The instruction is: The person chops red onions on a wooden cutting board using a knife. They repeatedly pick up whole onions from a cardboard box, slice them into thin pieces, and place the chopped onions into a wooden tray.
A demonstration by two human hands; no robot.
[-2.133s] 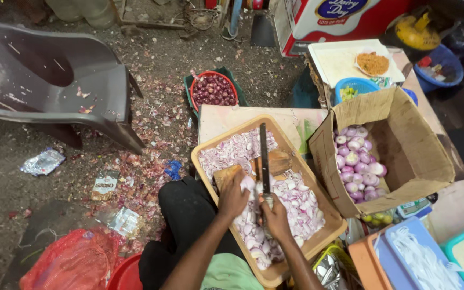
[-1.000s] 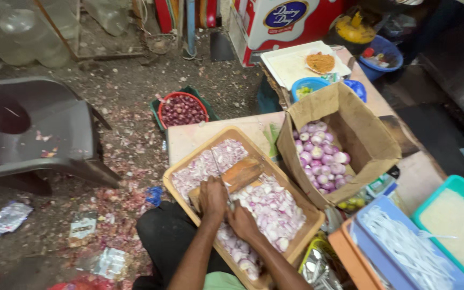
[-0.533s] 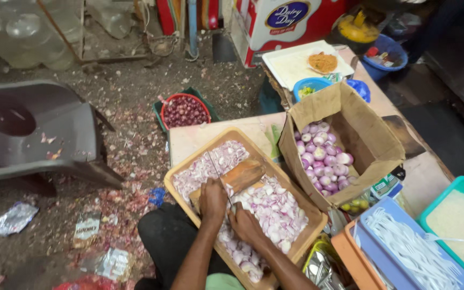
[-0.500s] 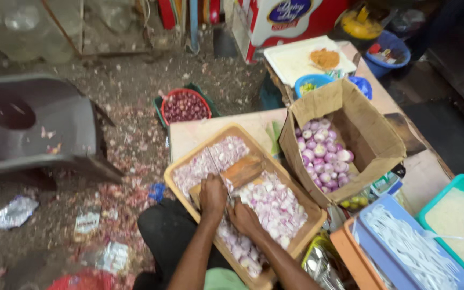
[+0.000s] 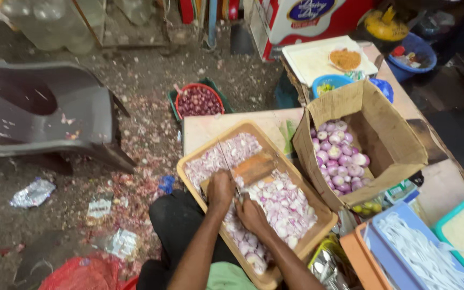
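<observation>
Looking from the head camera, the left hand point(image 5: 220, 189) is clenched around the handle of a knife point(image 5: 227, 166), blade pointing away. The right hand point(image 5: 251, 214) presses down on chopped onions point(image 5: 283, 201) just beside it, steadying them. Both work inside a wooden tray point(image 5: 318, 236); a cardboard box point(image 5: 398, 145) of peeled onions point(image 5: 339, 161) stands right of the hands, within reach.

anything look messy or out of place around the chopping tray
Yes. Onion peelings litter the ground left of the wooden tray, along with crumpled foil scraps. A grey plastic chair lies tipped over there. The cardboard box of peeled onions sits tilted, flaps ragged.
</observation>
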